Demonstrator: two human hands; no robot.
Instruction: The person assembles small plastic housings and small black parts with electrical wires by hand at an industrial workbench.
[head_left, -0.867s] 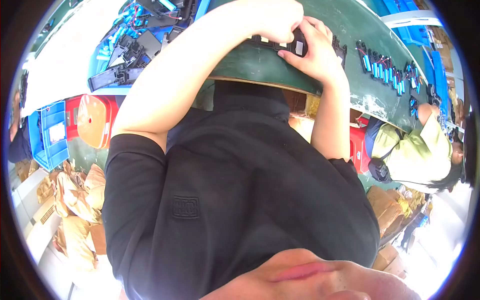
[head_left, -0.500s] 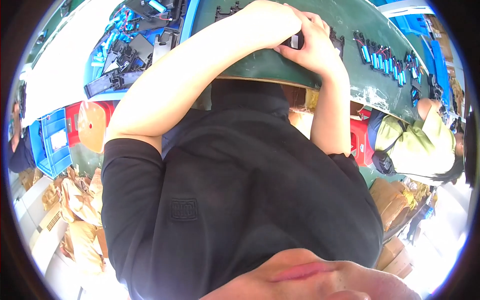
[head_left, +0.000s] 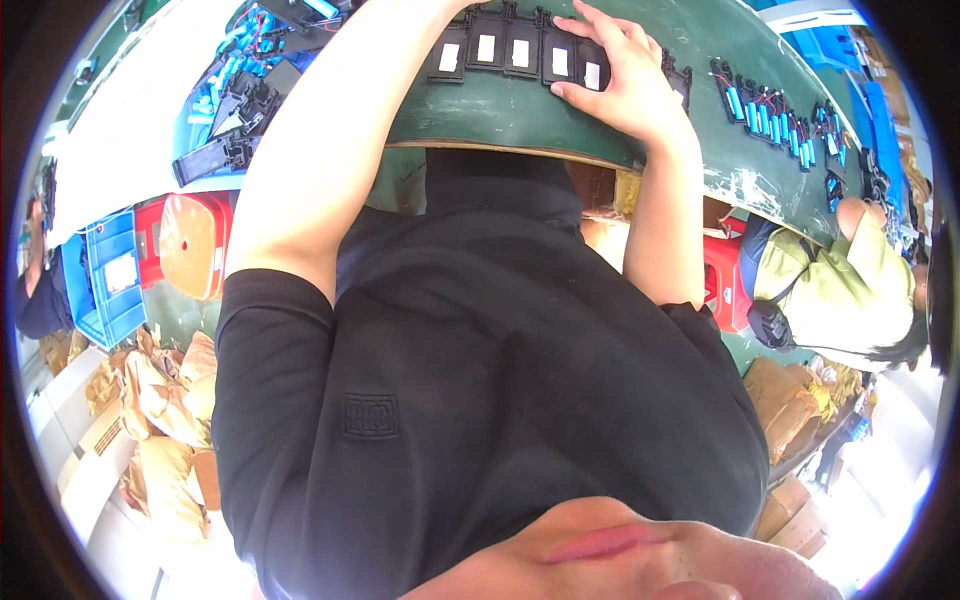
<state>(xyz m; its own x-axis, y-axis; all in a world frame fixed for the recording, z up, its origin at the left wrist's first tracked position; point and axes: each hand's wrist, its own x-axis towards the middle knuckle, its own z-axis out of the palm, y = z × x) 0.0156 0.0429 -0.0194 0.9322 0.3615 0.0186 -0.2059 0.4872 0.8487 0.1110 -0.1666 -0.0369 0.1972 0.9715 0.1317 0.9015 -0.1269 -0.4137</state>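
Note:
A row of flat black plastic cases [head_left: 521,55], each with a white label patch, lies on the green tabletop. At the right end of that row is my right hand [head_left: 635,85], with thumb and fingers spread about one labelled case [head_left: 592,72]. The thumb tip rests by its near edge and the fingers reach toward its far side. More black cases [head_left: 678,78] show partly behind the hand. My left forearm crosses the row's left end and runs out at the top edge, so the left hand is out of view.
Blue cylindrical cells with red wires in black holders [head_left: 770,120] lie in a line to the right. A heap of blue cells and black parts [head_left: 240,95] is at the left. A person in a yellow-green top [head_left: 850,285] sits right, beside a red stool [head_left: 725,285].
My left hand has left the right hand and gone up out of view, the arm swinging left. The row of cases is uncovered. My right hand's fingers have spread.

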